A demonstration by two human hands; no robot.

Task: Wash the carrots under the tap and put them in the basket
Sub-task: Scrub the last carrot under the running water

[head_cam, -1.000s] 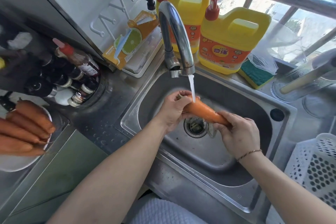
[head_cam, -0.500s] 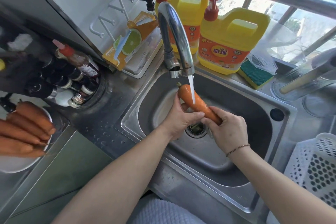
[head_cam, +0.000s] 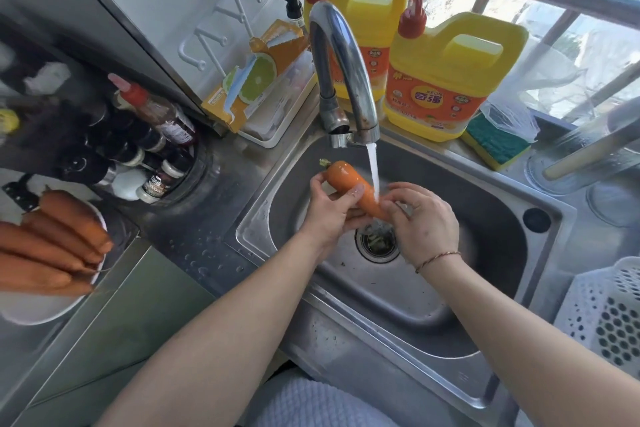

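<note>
Over the steel sink (head_cam: 450, 329), beneath the running tap (head_cam: 341, 73), the left hand (head_cam: 332, 211) grips a carrot (head_cam: 349, 184) at its thick end; the right hand (head_cam: 424, 222) pinches its tip. More carrots (head_cam: 48, 246) wait left; white basket (head_cam: 609, 319) right.

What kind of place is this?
Most likely a home kitchen: a steel sink with a running tap, yellow detergent jugs by the window, and sauce bottles on the counter.
</note>
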